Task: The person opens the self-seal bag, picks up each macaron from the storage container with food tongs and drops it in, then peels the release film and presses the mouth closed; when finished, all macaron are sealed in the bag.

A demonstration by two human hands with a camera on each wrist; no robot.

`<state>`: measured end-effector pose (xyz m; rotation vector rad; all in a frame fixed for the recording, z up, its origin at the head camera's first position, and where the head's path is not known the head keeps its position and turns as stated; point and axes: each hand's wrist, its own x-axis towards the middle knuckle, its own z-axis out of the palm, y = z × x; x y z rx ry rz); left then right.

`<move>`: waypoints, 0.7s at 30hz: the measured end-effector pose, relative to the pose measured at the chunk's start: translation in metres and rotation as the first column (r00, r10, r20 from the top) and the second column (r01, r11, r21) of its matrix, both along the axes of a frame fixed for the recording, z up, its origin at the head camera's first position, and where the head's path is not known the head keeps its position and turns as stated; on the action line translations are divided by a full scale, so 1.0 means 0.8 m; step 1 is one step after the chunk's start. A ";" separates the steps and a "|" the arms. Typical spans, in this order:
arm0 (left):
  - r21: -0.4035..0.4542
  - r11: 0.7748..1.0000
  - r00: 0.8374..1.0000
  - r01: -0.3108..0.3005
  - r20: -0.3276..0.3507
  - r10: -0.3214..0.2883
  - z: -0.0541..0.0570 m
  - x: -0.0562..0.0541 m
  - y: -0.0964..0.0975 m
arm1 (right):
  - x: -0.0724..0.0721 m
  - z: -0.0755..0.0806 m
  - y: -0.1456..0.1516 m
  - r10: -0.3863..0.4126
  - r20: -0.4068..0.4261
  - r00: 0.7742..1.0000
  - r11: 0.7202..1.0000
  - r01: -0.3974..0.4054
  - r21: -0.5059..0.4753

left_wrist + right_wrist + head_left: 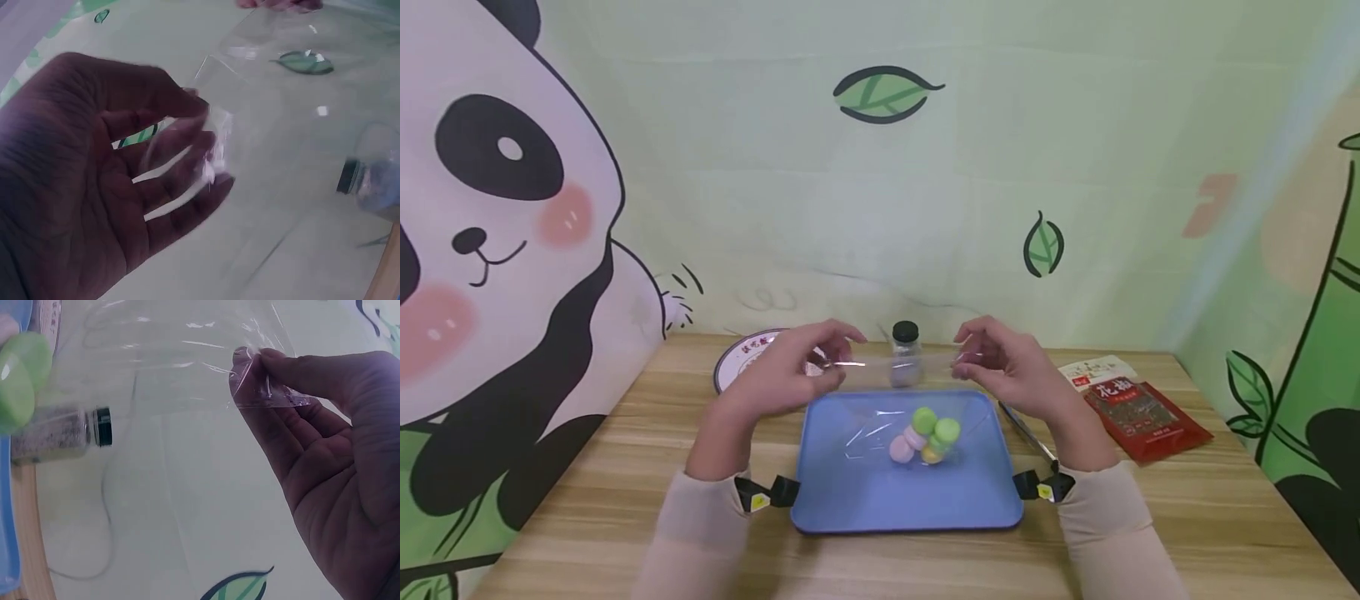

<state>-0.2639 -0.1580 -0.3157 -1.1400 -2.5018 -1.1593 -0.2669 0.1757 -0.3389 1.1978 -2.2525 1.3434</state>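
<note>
A clear plastic bag is stretched between the two hands, its upper edge held above the blue tray. My left hand pinches one upper corner. Between thumb and fingers of my right hand, the opposite corner is gripped, the film creased there in the right wrist view. Several round macaron-like pieces, green, pink and yellow, show through the lower part of the bag, over the tray. Two green ones appear large in the right wrist view.
Behind the tray stands a jar with a black lid. A white plate with red lettering lies back left, partly behind the left hand. On the right are a red packet and a thin metal utensil beside the tray.
</note>
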 end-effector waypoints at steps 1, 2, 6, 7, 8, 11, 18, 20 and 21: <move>-0.030 0.999 1.000 0.016 0.005 -0.016 0.000 0.002 0.005 | 0.003 0.002 -0.003 0.008 -0.008 1.000 1.000 -0.008 0.017; -0.063 0.998 1.000 0.023 0.010 -0.022 0.000 0.003 0.011 | 0.004 0.003 -0.006 0.017 -0.014 1.000 0.999 -0.016 0.031; -0.178 0.984 1.000 -0.025 -0.004 0.025 -0.001 0.009 0.032 | 0.011 0.006 -0.014 0.029 -0.050 0.998 0.998 -0.026 0.061; -0.201 0.978 0.999 -0.048 -0.021 0.045 -0.001 0.010 0.036 | 0.012 0.006 -0.016 0.029 -0.061 0.998 0.998 -0.025 0.064; -0.219 0.974 0.998 -0.065 -0.040 0.058 -0.002 0.010 0.039 | 0.013 0.006 -0.018 0.030 -0.070 0.997 0.997 -0.026 0.070; -0.234 0.968 0.994 -0.087 -0.086 0.068 -0.003 0.009 0.044 | 0.015 0.004 -0.028 0.033 -0.095 0.995 0.993 -0.022 0.112; -0.190 0.978 0.991 -0.086 -0.116 0.065 -0.005 0.007 0.038 | 0.014 0.002 -0.032 0.001 -0.127 0.992 0.989 0.018 0.148; -0.172 0.979 0.990 -0.107 -0.112 0.089 -0.004 0.007 0.033 | 0.013 0.003 -0.026 -0.008 -0.117 0.993 0.989 0.026 0.148; -0.160 0.981 0.990 -0.114 -0.102 0.098 -0.004 0.007 0.030 | 0.013 0.003 -0.023 -0.008 -0.109 0.994 0.989 0.024 0.148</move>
